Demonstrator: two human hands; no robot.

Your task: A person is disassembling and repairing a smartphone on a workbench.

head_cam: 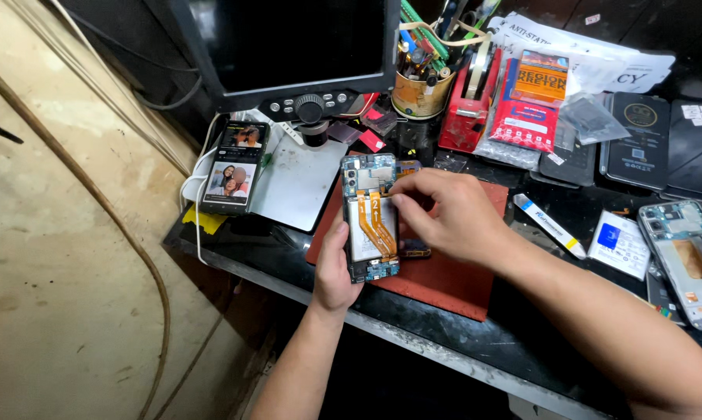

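My left hand (334, 268) grips an opened smartphone (371, 218) from below, back cover off, with its circuit board, white battery and orange flex cables showing. My right hand (448, 214) rests over the phone's right side, fingertips pinched at the upper edge of the battery near the flex cables. What the fingertips hold, if anything, is hidden. The phone hovers over a red work mat (436, 280) on a dark bench.
A lit phone (233, 166) lies at left beside a white microscope base plate (300, 183). A dark monitor (289, 43), a tool cup (419, 89), a red tape dispenser (468, 97) and packets stand behind. Another opened phone (685, 260), a tube (549, 225) and a small box (619, 243) lie at right.
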